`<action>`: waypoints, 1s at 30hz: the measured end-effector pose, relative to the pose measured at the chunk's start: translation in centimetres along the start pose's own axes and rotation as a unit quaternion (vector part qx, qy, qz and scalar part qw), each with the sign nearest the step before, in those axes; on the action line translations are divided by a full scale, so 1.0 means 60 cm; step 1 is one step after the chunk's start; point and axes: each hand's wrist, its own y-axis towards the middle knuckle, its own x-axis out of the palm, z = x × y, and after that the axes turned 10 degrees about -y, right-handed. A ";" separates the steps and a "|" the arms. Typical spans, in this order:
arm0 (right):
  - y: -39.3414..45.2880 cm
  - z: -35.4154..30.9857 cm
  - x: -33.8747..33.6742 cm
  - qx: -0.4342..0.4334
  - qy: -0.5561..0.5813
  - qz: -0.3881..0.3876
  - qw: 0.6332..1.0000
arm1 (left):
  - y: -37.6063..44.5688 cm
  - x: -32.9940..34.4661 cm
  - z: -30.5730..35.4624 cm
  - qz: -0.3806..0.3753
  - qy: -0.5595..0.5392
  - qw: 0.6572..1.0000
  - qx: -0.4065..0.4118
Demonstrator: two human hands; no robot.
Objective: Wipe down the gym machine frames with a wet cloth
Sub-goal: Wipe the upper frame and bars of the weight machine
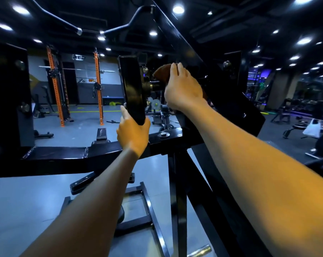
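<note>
Dim gym floor spreads beneath the black steel machine frame, whose horizontal beam crosses nearest the viewer. Just above that beam the left hand grips the lower edge of the black round weight plate, thumb and fingers curled round it. Farther off, right of the plate along the short horizontal sleeve, the right hand presses the crumpled brown cloth against the slanted black arm, which rises up and leftward, so wiping likely follows that slope.

Brown cloth was against a black machine frame, black weight plate, orange racks stood behind, grey floor had yellow lines.
</note>
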 end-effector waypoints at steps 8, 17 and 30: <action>-0.001 0.000 -0.006 0.010 0.002 0.001 1.000 | 0.012 -0.001 -0.002 -0.055 -0.063 0.996 -0.038; -0.263 0.052 0.002 -0.027 -0.031 0.058 0.997 | -0.159 -0.024 -0.044 -0.049 -0.192 0.957 -0.211; -0.603 -0.002 0.054 0.261 0.522 -0.185 0.791 | -0.458 -0.118 -0.038 -0.233 -0.290 0.799 -0.472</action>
